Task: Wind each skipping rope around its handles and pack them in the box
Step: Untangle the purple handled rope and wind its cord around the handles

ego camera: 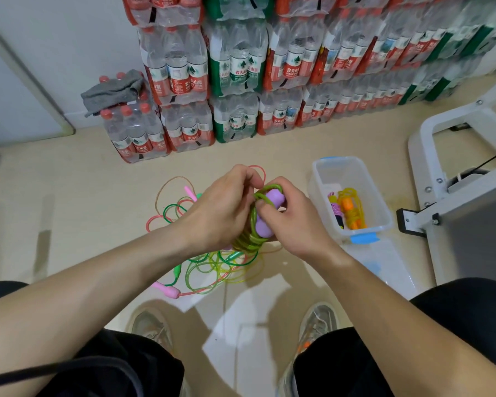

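Holding the bundle above the floor point(83, 196), between the knees, both hands are working at its far end. The right hand point(295, 224) is curling its fingers and thumb round the purple handles point(263, 224), which are lying side by side. The left hand point(221, 213) is pinching the green rope point(248, 239) with bent fingers where a loop is crossing the handles' far tip. The rest of that rope is sitting in tight turns round the near half of the handles. Whether a free tail is hanging below the bundle, I cannot tell, since it is blending into the loose ropes point(212, 267) lying tangled on the floor underneath.

The handles' long axis is running near to far, with the far end leaning a little to the right. The box point(317, 179) is standing on the floor to the right of the bundle, just past the right hand. It is lying lengthwise near to far, much like the handles. Two wound ropes point(351, 210) are already lying in its near end, and the far end is showing bare bottom.

The winding is looking nearly done, so the last loop is probably being tucked in now. The right hand is sitting nearer the box and is already gripping the handles, so it seems the likelier one to carry the bundle over. The move would be a short swing to the right, and the handles would need little turning.
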`<state>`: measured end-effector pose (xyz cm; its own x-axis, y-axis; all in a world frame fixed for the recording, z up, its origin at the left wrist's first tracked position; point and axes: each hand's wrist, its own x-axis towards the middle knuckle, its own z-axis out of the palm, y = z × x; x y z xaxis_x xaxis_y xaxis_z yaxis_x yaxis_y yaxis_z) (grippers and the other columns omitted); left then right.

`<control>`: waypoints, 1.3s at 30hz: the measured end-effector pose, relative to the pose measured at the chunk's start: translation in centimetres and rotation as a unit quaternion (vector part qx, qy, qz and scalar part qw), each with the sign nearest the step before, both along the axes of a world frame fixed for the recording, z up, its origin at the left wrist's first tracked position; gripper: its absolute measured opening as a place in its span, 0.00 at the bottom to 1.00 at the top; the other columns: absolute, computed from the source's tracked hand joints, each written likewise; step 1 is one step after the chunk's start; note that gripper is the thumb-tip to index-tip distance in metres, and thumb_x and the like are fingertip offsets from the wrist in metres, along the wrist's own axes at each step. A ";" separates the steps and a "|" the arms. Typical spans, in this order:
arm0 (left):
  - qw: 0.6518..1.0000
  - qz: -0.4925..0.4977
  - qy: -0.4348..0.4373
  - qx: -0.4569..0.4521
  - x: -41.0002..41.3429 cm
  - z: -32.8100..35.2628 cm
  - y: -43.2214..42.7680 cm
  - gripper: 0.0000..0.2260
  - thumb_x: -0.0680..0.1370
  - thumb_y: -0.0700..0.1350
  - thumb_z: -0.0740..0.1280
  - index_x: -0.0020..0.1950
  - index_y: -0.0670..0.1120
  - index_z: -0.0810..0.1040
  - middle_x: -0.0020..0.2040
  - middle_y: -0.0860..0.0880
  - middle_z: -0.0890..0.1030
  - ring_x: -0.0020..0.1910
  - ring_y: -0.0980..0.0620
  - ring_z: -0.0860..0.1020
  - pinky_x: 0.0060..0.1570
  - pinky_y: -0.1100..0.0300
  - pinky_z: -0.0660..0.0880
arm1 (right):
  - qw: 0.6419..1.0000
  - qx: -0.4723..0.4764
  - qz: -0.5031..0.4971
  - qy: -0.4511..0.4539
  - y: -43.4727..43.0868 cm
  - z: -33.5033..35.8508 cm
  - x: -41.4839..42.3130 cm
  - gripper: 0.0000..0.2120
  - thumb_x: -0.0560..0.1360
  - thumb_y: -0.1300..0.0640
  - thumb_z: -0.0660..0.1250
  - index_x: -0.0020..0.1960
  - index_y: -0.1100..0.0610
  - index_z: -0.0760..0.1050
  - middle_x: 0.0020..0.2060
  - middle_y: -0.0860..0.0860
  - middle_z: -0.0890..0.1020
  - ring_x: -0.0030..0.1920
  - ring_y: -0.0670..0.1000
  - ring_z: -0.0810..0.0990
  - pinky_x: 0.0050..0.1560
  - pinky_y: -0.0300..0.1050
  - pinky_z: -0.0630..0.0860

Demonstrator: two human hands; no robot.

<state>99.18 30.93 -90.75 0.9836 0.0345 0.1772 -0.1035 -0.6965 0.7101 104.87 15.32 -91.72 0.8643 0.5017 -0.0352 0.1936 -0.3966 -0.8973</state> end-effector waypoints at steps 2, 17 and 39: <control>1.000 -0.010 -0.008 -0.001 0.0 -0.2 0.2 0.06 0.81 0.40 0.58 0.57 0.48 0.70 0.39 0.57 0.73 0.39 0.63 0.72 0.39 0.69 0.66 | 1.000 0.006 0.004 0.014 0.1 -0.3 0.1 0.07 0.77 0.51 0.67 0.46 0.54 0.74 0.38 0.52 0.80 0.39 0.50 0.76 0.45 0.51 0.76; 0.989 0.056 0.065 0.121 0.4 -2.7 -0.1 0.13 0.81 0.41 0.61 0.65 0.45 0.74 0.56 0.46 0.75 0.58 0.46 0.74 0.55 0.56 0.69 | 0.967 0.006 -0.095 0.235 1.9 -2.4 0.4 0.11 0.69 0.47 0.66 0.41 0.56 0.77 0.43 0.60 0.84 0.46 0.62 0.85 0.38 0.64 0.84; 0.935 0.212 0.224 -0.175 1.1 -2.6 -0.5 0.09 0.83 0.46 0.62 0.48 0.45 0.77 0.40 0.47 0.78 0.34 0.51 0.74 0.25 0.66 0.71 | 0.993 -0.102 -0.045 0.038 3.1 -2.9 0.4 0.10 0.80 0.49 0.60 0.54 0.56 0.68 0.46 0.56 0.79 0.47 0.60 0.76 0.43 0.48 0.69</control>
